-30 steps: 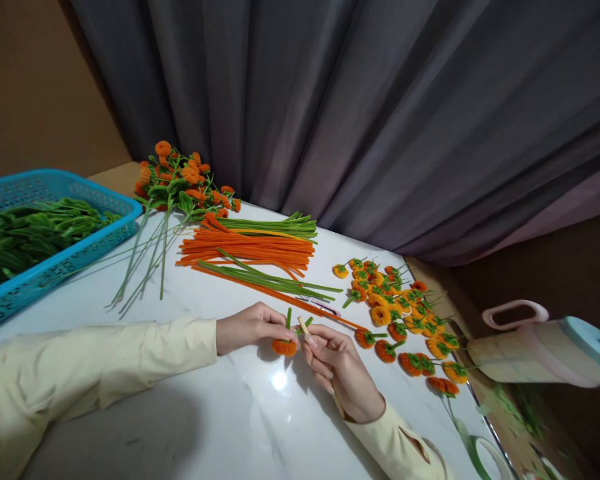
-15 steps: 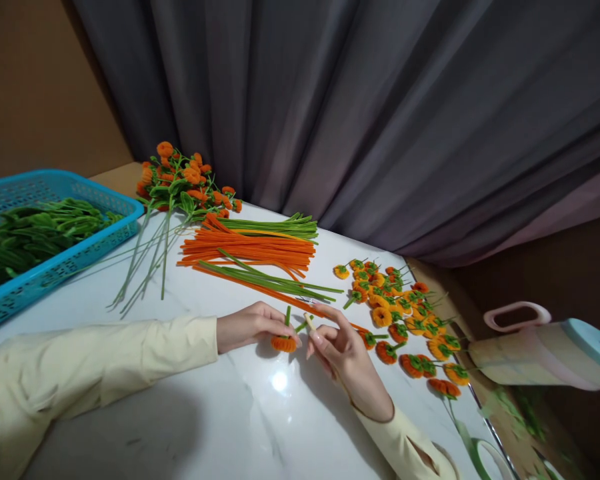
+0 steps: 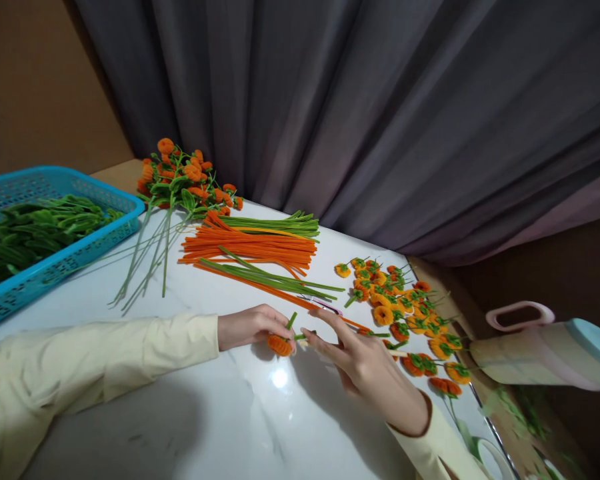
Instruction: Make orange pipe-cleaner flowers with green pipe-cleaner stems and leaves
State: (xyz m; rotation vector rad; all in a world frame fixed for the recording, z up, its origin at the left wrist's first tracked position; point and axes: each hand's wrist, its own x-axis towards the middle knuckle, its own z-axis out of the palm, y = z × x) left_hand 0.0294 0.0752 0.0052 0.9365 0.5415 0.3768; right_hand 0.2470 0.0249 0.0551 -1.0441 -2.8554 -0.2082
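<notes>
My left hand [image 3: 260, 325] pinches a small orange chenille-stem flower [image 3: 279, 345] between thumb and fingers, a little above the white table. Two short green chenille ends [image 3: 292, 321] stick out from the flower, one upward and one to the right. My right hand [image 3: 365, 363] is closed, back upward, with its fingertips at the right-hand green end. A thin pale stick [image 3: 398, 353] shows beyond its knuckles; the rest of it is mostly hidden by the hand. Just behind the right fingers lie loose green chenille stems [image 3: 270, 279] and a pair of small scissors [image 3: 325, 307], partly covered.
Orange chenille stems [image 3: 250, 247] lie in a pile at the middle back. Finished orange flowers [image 3: 193, 173] stand behind a blue basket [image 3: 65, 257] of green leaves. Several flower heads [image 3: 383, 315] spread at right, near a lidded cup [image 3: 545, 353] and a tape roll [image 3: 493, 460].
My right hand has turned palm down and shifted right, its fingertips now at the green end. The pale stick has swung round to point right. The flower has tilted slightly in my left hand.
</notes>
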